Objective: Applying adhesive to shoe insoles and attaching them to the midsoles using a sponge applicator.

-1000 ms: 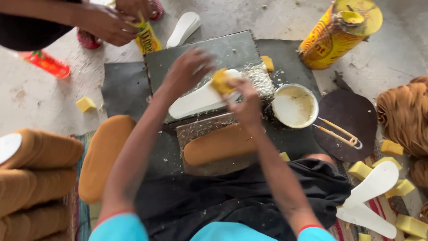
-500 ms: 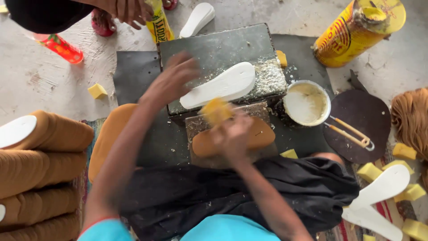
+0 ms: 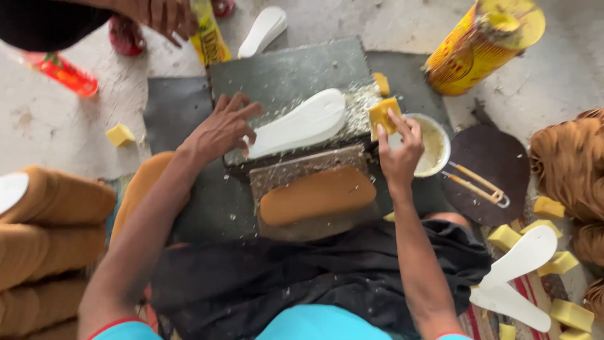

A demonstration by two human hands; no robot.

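Two hands busy: left hand (image 3: 221,129) spread, touching white insole (image 3: 299,129); right hand (image 3: 399,151) pinching yellow sponge (image 3: 382,116).

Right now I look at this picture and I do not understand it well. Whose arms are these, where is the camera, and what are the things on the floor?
The camera sits on a person's head and looks down, so the two bare arms from the bottom edge are that person's own. The left hand presses its fingers on the end of a white sole-shaped piece lying on a dark grey slab. The right hand holds a yellow sponge block just beside a white bowl of pale paste. Nearer the body, a brown sole-shaped piece lies on a smaller board. Around them are stacks of brown pieces on the left, more white soles and yellow blocks on the right, and a yellow can at the top. The hand at the top edge belongs to another person.
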